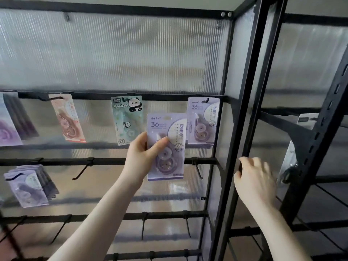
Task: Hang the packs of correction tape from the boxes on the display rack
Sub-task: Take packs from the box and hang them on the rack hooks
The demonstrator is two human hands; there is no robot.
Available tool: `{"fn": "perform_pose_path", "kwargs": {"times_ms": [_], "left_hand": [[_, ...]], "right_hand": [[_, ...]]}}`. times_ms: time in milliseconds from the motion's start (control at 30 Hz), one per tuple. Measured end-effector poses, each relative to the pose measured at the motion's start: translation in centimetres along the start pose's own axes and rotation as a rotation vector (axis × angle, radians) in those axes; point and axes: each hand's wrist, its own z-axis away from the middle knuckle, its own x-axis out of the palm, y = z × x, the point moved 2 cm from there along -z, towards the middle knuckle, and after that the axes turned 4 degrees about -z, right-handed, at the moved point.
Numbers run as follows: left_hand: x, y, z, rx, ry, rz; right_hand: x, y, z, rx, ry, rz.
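Background: a black metal display rack (226, 129) backed by ribbed translucent panels, with horizontal bars carrying peg hooks. Several packs already hang on the upper bar, among them a panda pack (128, 119) and a matching lilac pack (203, 120) at the right end.

The left hand (145, 157) holds a lilac correction tape pack (166, 146) in front of the rack, thumb on the blister face, the other fingers behind the card. The pack is upright, between the two hung packs and below the upper bar. The right hand (254, 178) rests on the rack's upright post, fingers loosely curled round it.

Assessment: hanging is not yet done. Recommend raising the pack until its top slot meets the peg tip (207, 100) of the matching pack, keeping the card square, then sliding it back. A low grip risks the card tilting; steady it.
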Motion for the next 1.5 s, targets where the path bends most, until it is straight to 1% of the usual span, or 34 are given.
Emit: {"fn": "perform_pose_path", "kwargs": {"times_ms": [100, 167, 267, 433, 633, 800, 933, 1033, 1133, 1367, 1500], "left_hand": [[2.9, 0.7, -0.8, 0.008, 0.034, 0.014], [4.8, 1.1, -1.4, 0.009, 0.037, 0.000], [7.4, 1.8, -2.2, 0.038, 0.032, 0.002], [10.0, 2.0, -3.8, 0.060, 0.066, -0.077], [10.9, 1.0, -5.4, 0.021, 0.084, -0.094], [11.5, -0.1, -6.6, -0.010, 0.096, -0.122], [12.0, -0.7, -7.0, -0.035, 0.091, -0.111], [12.2, -1.3, -7.3, -0.074, 0.108, -0.135], [12.2, -1.5, -7.4, -0.076, 0.116, -0.160], [11.6, -1.7, -7.6, -0.084, 0.107, -0.190], [11.2, -2.6, -7.2, -0.079, 0.102, -0.224]], "right_hand": [[0.5, 1.2, -0.5, 0.009, 0.005, 0.022], [1.1, 2.0, -1.0, 0.004, 0.048, -0.005], [1.5, 2.7, -2.0, -0.001, 0.014, 0.034], [2.7, 2.6, -2.5, -0.082, 0.028, -0.063], [3.1, 2.7, -2.3, -0.129, 0.096, -0.116], [3.5, 2.7, -2.3, -0.156, 0.093, -0.136], [3.8, 2.8, -2.2, -0.158, 0.053, -0.107], [3.8, 2.9, -2.2, -0.164, 0.042, -0.092], [3.8, 2.8, -2.2, -0.164, 0.024, -0.099], [4.1, 2.7, -2.1, -0.178, 0.042, -0.123], [4.0, 2.7, -2.2, -0.189, 0.082, -0.147]]}}
